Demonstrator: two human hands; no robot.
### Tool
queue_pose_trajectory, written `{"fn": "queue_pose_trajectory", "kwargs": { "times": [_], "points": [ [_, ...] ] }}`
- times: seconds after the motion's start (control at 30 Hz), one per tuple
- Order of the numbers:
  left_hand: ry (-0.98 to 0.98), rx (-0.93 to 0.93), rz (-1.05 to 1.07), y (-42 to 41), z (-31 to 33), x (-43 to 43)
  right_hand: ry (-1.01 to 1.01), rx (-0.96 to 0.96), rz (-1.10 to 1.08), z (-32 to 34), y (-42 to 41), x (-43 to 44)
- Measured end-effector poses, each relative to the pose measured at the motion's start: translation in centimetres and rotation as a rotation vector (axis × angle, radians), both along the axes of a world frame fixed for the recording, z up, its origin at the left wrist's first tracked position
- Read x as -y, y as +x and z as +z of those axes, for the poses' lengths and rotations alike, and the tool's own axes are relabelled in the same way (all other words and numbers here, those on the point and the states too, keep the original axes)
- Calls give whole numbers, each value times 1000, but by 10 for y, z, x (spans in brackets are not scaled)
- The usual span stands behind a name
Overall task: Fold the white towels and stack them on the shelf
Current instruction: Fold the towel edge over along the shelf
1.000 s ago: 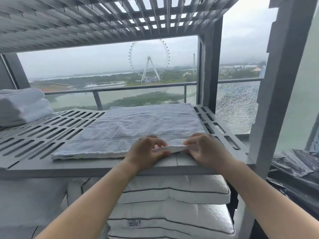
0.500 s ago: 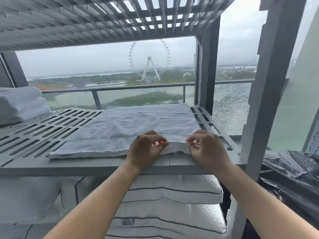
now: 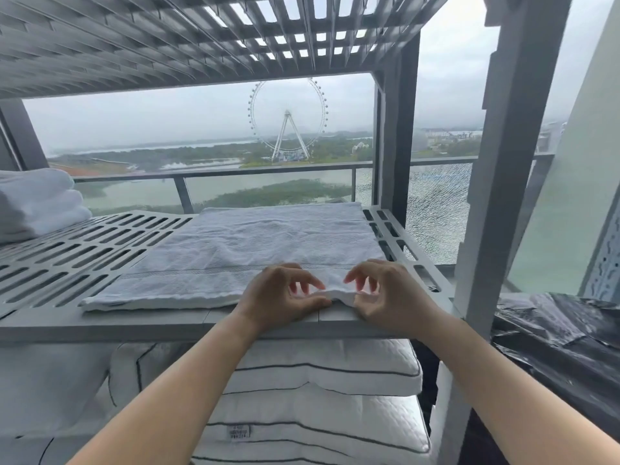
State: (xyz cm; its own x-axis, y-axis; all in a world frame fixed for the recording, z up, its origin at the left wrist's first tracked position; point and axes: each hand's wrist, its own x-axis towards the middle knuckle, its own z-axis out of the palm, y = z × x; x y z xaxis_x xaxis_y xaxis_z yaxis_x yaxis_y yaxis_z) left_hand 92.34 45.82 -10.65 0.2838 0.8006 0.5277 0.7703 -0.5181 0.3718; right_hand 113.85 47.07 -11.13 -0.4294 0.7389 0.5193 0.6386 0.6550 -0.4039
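A white towel (image 3: 255, 250) lies flat on the right half of the grey slotted shelf (image 3: 67, 263), folded into a wide rectangle. Both hands are at its near right corner. My left hand (image 3: 281, 297) has its thumb along the towel's front edge, and its fingers arch above the cloth with a gap under them. My right hand (image 3: 385, 297) mirrors it, thumb at the edge and fingers raised and spread. A small hump of towel edge bulges between the two thumbs. A stack of folded white towels (image 3: 37, 203) sits at the shelf's far left.
The upper shelf (image 3: 167, 38) hangs close overhead. A grey upright post (image 3: 503, 162) stands just right of my right hand. White pillows with dark piping (image 3: 318, 380) fill the level below. Black plastic sheeting (image 3: 563, 347) lies to the right. Behind are a railing and cracked glass.
Both hands pinched the towel's near edge before. Now the fingers have lifted off the cloth and spread, with only the thumbs at the edge. The towel has stayed in place.
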Motion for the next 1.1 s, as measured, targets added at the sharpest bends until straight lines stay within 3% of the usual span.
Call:
{"fn": "queue_pose_trajectory", "kwargs": {
  "times": [0.2,0.57,0.7,1.1],
  "points": [
    [17,11,-8,0,-1,0,-43,25,53,8,34,6],
    [-37,75,102,29,-5,-8,7,-2,-183,1,20,3],
    [-49,39,29,40,-2,-8,37,-41,-256,-2,14,3],
    [252,61,-13,42,-9,-2,168,-220,-262,-8,11,7]
  ]
}}
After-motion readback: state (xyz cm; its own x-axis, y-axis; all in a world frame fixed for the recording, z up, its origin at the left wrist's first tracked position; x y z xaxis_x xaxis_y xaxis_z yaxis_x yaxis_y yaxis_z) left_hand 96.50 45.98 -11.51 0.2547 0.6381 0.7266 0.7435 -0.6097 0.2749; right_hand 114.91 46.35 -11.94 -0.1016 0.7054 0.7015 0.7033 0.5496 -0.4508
